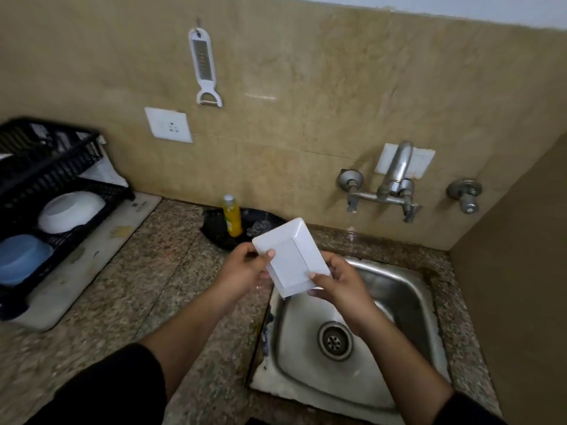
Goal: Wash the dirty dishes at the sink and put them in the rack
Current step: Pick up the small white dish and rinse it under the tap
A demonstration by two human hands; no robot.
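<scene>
A white rectangular dish [290, 256] is held tilted above the left rim of the steel sink [408, 305]. My left hand [242, 269] grips its left edge, thumb on the inner face. My right hand [336, 285] holds its lower right corner. The sink basin holds nothing but its drain [335, 341]. At the far left stands the black dish rack [46, 167], with a white bowl [71, 211] upside down and a blue bowl [23, 259] on its lower tier.
A tap [395, 176] with two valves juts from the wall over the sink. A yellow soap bottle [232, 220] stands on a black tray [221, 231] behind the dish. A grater-peeler [204, 64] and a socket [168, 125] are on the wall. Speckled granite counter surrounds the sink.
</scene>
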